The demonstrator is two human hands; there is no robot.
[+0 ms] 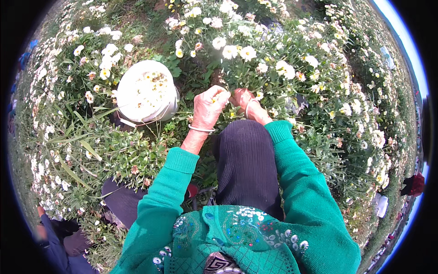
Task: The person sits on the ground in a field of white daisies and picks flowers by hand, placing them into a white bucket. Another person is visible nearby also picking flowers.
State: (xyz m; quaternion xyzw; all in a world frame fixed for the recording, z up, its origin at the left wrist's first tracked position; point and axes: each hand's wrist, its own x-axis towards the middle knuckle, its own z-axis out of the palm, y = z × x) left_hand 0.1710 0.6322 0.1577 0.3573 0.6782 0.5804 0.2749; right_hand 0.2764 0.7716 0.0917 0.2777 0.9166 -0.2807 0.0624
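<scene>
My left hand [211,102] is raised among the plants with its fingers curled in, and a bit of yellow shows between them, probably part of a flower. Close beside it, my right hand [243,99] reaches into the stems; its fingertips are partly hidden, so what it holds cannot be told. White chrysanthemum-like flowers [247,53] with yellow centres stand just beyond both hands. To the left of my left hand, a white plastic bucket [167,111] holds many picked flower heads [150,87].
Dense flowering plants [328,102] surround me on both sides. Long grass blades [90,150] lean beside the bucket. Another person in dark blue clothing [56,239] is at the lower left. A white container [382,206] and a person in red [414,185] are far right.
</scene>
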